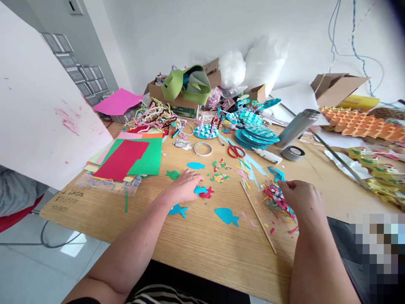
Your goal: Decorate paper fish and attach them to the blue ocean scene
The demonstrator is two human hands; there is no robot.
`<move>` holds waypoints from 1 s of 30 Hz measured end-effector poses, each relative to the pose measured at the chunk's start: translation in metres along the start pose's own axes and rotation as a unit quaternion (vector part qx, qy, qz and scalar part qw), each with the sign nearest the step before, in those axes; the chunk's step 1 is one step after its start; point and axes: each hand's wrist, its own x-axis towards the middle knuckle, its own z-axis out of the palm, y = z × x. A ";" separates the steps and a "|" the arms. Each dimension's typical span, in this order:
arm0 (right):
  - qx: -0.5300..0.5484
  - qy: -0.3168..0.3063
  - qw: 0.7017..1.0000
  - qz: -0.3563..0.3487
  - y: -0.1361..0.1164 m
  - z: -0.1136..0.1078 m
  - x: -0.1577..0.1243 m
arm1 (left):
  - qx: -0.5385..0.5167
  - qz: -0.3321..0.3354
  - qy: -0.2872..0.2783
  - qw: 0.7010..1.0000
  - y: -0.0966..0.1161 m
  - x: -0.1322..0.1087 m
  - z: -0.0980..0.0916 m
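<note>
My left hand (186, 185) is low over the table, its fingers and thumb closed around a small blue paper fish (200, 190) that partly covers a red paper fish (208, 193). Around it lie a green paper fish (172, 174), a blue cutout (195, 165), and another blue fish (179, 210), partly hidden by my arm. A larger blue paper fish (226, 215) lies to the right. My right hand (302, 198) pinches the end of a blue paper scrap (276, 172) above a heap of coloured paper clippings (274, 195).
Red scissors (236, 152), a tape roll (203, 148), a glue bottle (268, 156) and a steel flask (299, 128) stand or lie farther back. A wooden stick (257, 217) lies between my hands. Coloured sheets (148, 156) are stacked left, blue plates (253, 138) behind.
</note>
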 end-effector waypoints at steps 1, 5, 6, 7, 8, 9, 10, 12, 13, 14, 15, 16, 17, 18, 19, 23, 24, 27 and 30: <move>0.002 0.005 1.000 -0.001 -0.001 -0.001 -0.001 | -0.004 -0.003 0.003 1.000 0.000 0.000 0.000; 0.041 0.037 0.998 -0.012 -0.010 -0.003 -0.006 | -0.011 -0.004 0.007 1.000 -0.001 0.000 0.000; 0.057 0.044 0.997 -0.020 -0.014 -0.002 -0.008 | -0.014 -0.005 0.006 1.000 -0.001 0.000 0.000; 0.073 0.047 0.996 -0.031 -0.019 -0.001 -0.010 | -0.016 -0.007 0.005 1.000 -0.001 0.000 0.000; 0.091 0.047 0.994 -0.048 -0.023 0.001 -0.013 | -0.018 -0.010 0.005 1.000 -0.001 0.000 0.000; 0.111 0.042 0.991 -0.070 -0.029 0.005 -0.016 | -0.018 -0.012 0.006 1.000 -0.001 0.000 0.000; 0.133 0.031 0.986 -0.099 -0.035 0.009 -0.020 | -0.018 -0.013 0.007 1.000 -0.002 0.000 0.000; 0.184 0.002 0.967 -0.178 -0.048 0.020 -0.031 | -0.014 -0.015 0.008 1.000 -0.003 -0.001 0.001; 0.210 -0.011 0.950 -0.229 -0.055 0.026 -0.037 | -0.013 -0.014 0.009 1.000 -0.003 -0.001 0.002; 0.229 -0.020 0.931 -0.284 -0.062 0.032 -0.045 | -0.012 -0.012 0.011 1.000 -0.004 -0.001 0.002; 0.237 -0.024 0.911 -0.337 -0.069 0.038 -0.053 | -0.012 -0.010 0.013 1.000 -0.004 -0.001 0.002; 0.237 -0.021 0.894 -0.379 -0.076 0.043 -0.061 | -0.013 -0.008 0.014 1.000 -0.004 -0.001 0.002; 0.229 -0.018 0.884 -0.407 -0.083 0.048 -0.068 | -0.014 -0.007 0.015 1.000 -0.004 -0.001 0.002; 0.217 -0.017 0.881 -0.420 -0.088 0.052 -0.075 | -0.016 -0.007 0.014 1.000 -0.004 -0.001 0.002; 0.205 -0.017 0.881 -0.426 -0.093 0.056 -0.081 | -0.017 -0.007 0.014 1.000 -0.004 -0.001 0.002; 0.167 -0.006 0.901 -0.401 -0.102 0.066 -0.091 | -0.015 -0.011 0.012 1.000 -0.002 -0.002 0.001; 0.158 0.000 0.906 -0.393 -0.103 0.068 -0.091 | -0.014 -0.011 0.010 1.000 -0.002 -0.002 0.001; 0.136 0.009 0.913 -0.385 -0.103 0.072 -0.090 | -0.015 -0.014 0.009 1.000 0.000 -0.002 0.001; 0.121 0.011 0.916 -0.381 -0.103 0.072 -0.090 | -0.014 -0.013 0.016 1.000 -0.001 -0.002 0.001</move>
